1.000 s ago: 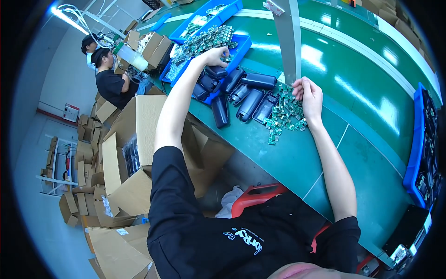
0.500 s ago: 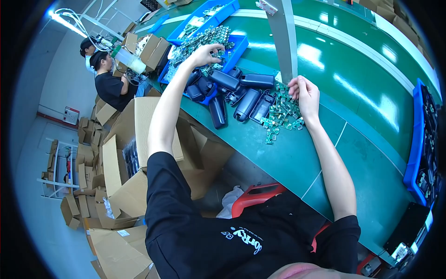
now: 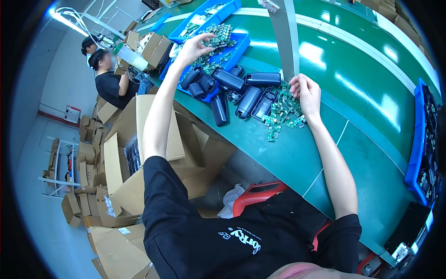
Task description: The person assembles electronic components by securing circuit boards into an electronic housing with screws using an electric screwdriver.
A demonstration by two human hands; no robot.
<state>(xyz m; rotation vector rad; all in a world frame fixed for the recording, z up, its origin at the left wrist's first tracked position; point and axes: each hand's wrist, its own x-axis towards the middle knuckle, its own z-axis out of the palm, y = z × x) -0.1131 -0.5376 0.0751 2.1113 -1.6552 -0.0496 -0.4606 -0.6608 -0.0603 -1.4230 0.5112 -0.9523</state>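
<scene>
My left hand (image 3: pixel 194 49) is over a blue tray (image 3: pixel 240 50) at the far left of the bench, fingers and thumb curled round the edge of a cluster of green circuit boards (image 3: pixel 222 35). More boards lie in the tray below. My right hand (image 3: pixel 308 96) is closed beside a grey post, above a loose pile of small green circuit boards (image 3: pixel 284 111); what its fingers hold, if anything, is hidden. Between my hands lie several dark plastic housings (image 3: pixel 249 102), some face down. One open housing (image 3: pixel 265 105) touches the board pile.
The grey post (image 3: pixel 289 42) rises from the green bench (image 3: pixel 297 158). A second blue tray (image 3: pixel 218 18) stands behind the first, and a blue bin (image 3: pixel 413 153) of dark parts at the right. Open cardboard boxes (image 3: pixel 160 125) crowd the left. Two people (image 3: pixel 111 83) are beyond them.
My left hand has shifted up and slightly left, and the boards near it have moved, baring more of the tray's blue floor. My right hand has barely moved.
</scene>
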